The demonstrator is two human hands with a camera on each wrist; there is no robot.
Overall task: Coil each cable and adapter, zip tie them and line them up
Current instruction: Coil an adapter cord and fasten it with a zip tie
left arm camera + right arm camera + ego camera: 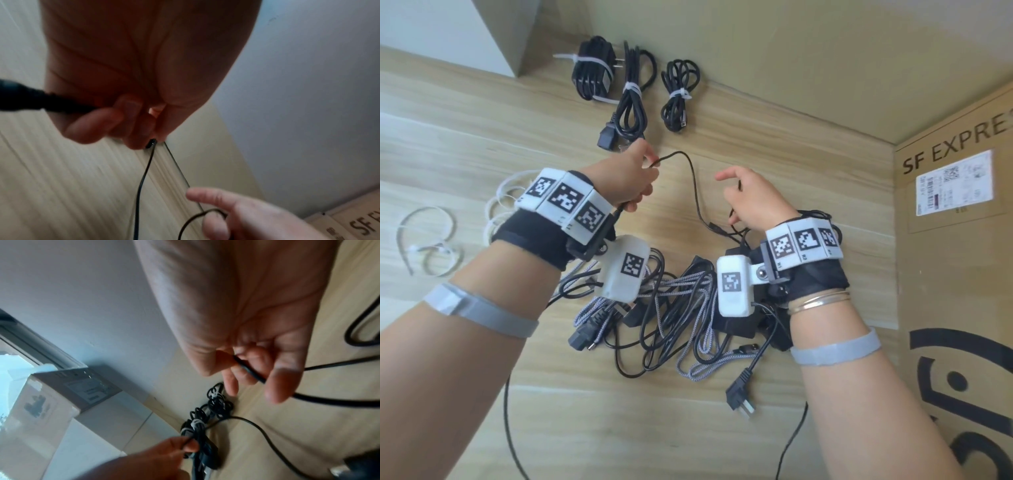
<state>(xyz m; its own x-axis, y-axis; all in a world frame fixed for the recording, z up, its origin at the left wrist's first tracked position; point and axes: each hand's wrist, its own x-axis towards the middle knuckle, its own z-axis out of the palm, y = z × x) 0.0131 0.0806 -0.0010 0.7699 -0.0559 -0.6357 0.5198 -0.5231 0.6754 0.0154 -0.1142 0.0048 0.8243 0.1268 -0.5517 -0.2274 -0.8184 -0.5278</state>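
A thin black cable (693,185) hangs in an arc between both hands above the wooden table (482,137). My left hand (643,171) grips it in curled fingers (131,128), and its barrel plug (22,97) sticks out below the fist. My right hand (736,195) pinches the same cable (249,370) further along, forefinger stretched out. From there the cable drops into a tangled pile of black and braided cables and adapters (671,308). Three zip-tied bundles lie in a row by the wall: an adapter (590,68) and two coiled cables (631,99) (678,96).
Loose white zip ties (431,240) lie on the table at the left. A cardboard box marked SF EXPRESS (955,257) stands against the right side. A black mains plug (739,397) sticks out of the pile toward me. The wall (791,51) closes the back.
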